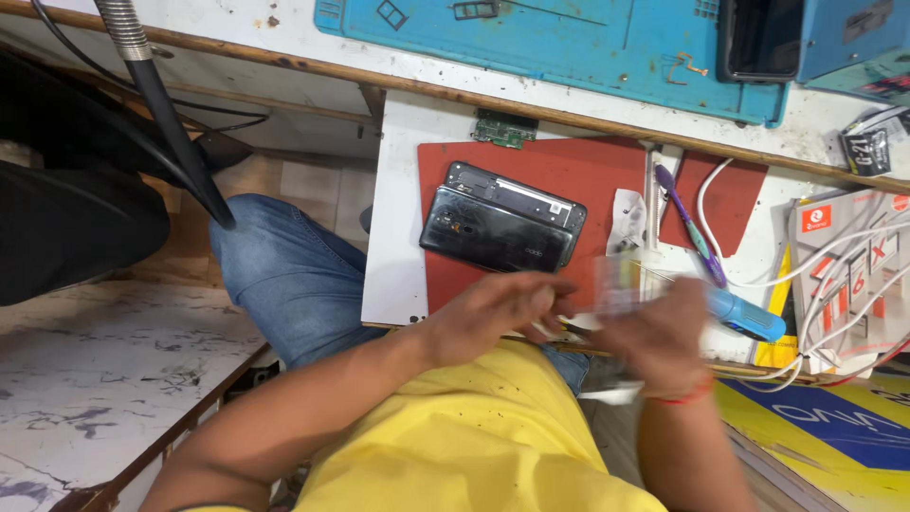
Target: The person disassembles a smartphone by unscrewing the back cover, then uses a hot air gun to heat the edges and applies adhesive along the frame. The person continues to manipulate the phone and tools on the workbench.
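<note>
My left hand (498,308) and my right hand (654,337) meet just above the near edge of a red mat (569,171). My right hand pinches a small translucent piece (616,280), blurred by motion. The curled fingertips of my left hand reach toward that piece; whether they grip it is unclear. Just beyond my hands, on the mat, lies a dark phone with its back off (517,194), and a glossy black back cover (488,237) leans against it. A blue-handled tool (749,318) pokes out from behind my right hand.
A purple toothbrush (692,228), a white scrap (626,213) and white cables (758,275) lie right of the phone. A small green circuit board (505,128) sits behind the mat. A blue work mat (569,38) covers the bench top, and a black flexible arm (171,114) hangs at left.
</note>
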